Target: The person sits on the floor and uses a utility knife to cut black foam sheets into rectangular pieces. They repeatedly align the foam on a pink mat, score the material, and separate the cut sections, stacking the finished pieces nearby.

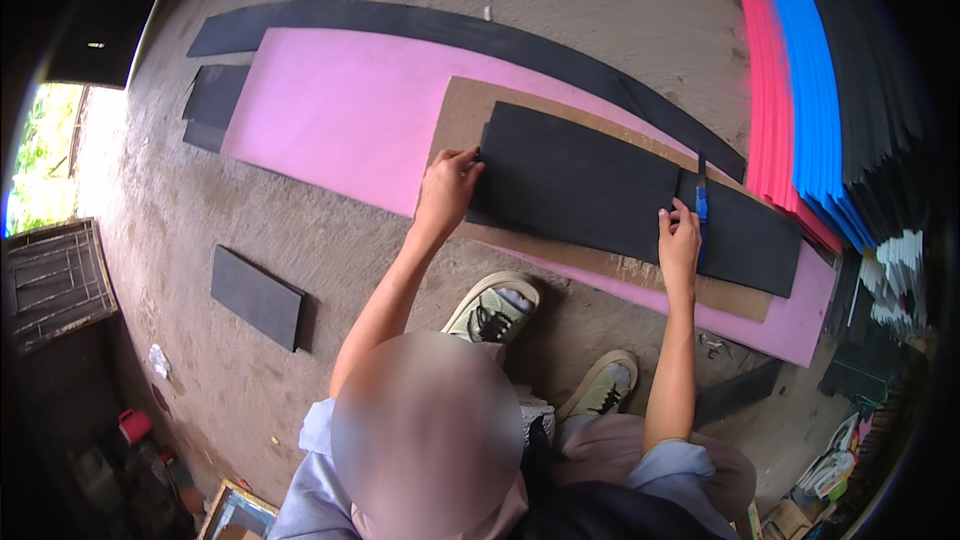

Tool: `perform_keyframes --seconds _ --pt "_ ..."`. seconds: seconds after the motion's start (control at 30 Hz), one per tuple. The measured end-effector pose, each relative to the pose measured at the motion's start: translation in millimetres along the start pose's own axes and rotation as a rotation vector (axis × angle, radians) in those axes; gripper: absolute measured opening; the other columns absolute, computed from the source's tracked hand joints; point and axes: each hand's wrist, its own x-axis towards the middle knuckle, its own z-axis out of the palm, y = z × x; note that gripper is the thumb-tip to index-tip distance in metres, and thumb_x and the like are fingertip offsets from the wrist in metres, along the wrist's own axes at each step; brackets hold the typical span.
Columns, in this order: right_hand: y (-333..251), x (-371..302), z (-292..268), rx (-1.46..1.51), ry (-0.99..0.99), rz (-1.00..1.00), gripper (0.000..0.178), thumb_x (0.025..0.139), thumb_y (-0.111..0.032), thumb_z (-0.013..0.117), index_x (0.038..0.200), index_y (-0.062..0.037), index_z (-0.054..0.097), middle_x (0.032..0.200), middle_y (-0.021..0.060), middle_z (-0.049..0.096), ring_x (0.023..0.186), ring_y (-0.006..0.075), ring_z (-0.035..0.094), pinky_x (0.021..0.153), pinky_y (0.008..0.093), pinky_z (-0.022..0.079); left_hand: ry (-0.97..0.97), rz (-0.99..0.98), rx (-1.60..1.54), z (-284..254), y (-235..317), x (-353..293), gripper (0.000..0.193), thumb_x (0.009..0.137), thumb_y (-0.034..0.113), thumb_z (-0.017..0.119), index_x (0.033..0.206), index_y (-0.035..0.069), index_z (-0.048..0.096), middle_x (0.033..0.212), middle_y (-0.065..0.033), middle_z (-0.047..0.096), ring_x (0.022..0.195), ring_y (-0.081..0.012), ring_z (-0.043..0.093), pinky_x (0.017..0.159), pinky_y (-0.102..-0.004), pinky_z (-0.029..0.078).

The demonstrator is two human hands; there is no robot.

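A black foam sheet [580,170] lies on a brown board [450,110], over a second black sheet [750,240] that shows at its right. My left hand [450,183] pinches the upper sheet's left edge. At the opposite edge, my right hand [679,232] has its fingers closed on the sheet's right end. Just right of those fingers rests a blue cutter knife [702,202], on the lower black sheet. Beneath the board spreads a large pink sheet [330,110] on the floor.
Long black strips [400,17] lie along the pink sheet's far side. Tall stacks of pink, blue [795,50] and black sheets stand at the right. A small black block [258,295] is on the concrete floor at the left. My shoes [495,308] are close to the board's near edge.
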Motion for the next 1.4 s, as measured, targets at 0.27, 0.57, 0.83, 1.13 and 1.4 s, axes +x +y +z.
perform_keyframes --seconds 0.27,0.57,0.83,1.13,1.4 --pt "16.8 13.7 9.8 0.117 0.012 -0.01 0.047 0.071 -0.014 0.07 0.115 -0.0077 0.054 0.092 0.0068 0.053 0.064 0.0131 0.05 0.064 0.0284 0.045 -0.036 0.128 0.048 -14.3 -0.1 -17.7 0.03 0.077 0.011 0.06 0.106 0.004 0.06 0.099 -0.0156 0.059 0.085 -0.0302 0.059 0.073 -0.0345 0.047" --pt "18.0 15.4 6.0 0.145 -0.053 0.036 0.048 0.07 -0.014 0.071 0.114 -0.0079 0.055 0.092 0.007 0.054 0.066 0.0123 0.051 0.064 0.0267 0.046 -0.07 0.113 0.034 -15.7 -2.6 -26.1 0.033 0.077 0.009 0.06 0.109 0.003 0.058 0.101 -0.0162 0.058 0.087 -0.0298 0.059 0.076 -0.034 0.047" --pt "19.8 15.1 4.8 0.209 -0.073 0.035 0.048 0.068 -0.011 0.072 0.113 -0.0053 0.056 0.09 0.0073 0.056 0.067 0.0124 0.053 0.064 0.0267 0.047 -0.072 0.122 0.005 -16.8 -5.7 -26.2 0.033 0.077 0.009 0.06 0.11 0.004 0.058 0.1 -0.0159 0.058 0.086 -0.0294 0.059 0.075 -0.0337 0.047" --pt "14.4 18.0 1.2 0.242 -0.11 0.071 0.048 0.066 -0.009 0.073 0.11 -0.0018 0.056 0.087 0.0077 0.057 0.068 0.0122 0.053 0.064 0.0253 0.047 -0.103 0.327 -0.086 -21.7 -10.7 -48.9 0.062 0.068 0.007 0.069 0.126 0.015 0.046 0.114 -0.0129 0.054 0.096 -0.0297 0.054 0.087 -0.0372 0.046" --pt "35.0 28.4 3.0 0.587 -0.156 0.119 0.04 0.067 -0.002 0.07 0.106 0.0002 0.058 0.085 0.0057 0.059 0.069 0.0097 0.054 0.062 0.0215 0.046 -0.148 0.468 0.139 -24.2 -19.1 -35.6 0.061 0.06 0.013 0.073 0.119 0.015 0.055 0.124 -0.0084 0.05 0.089 -0.0229 0.052 0.082 -0.0324 0.047"
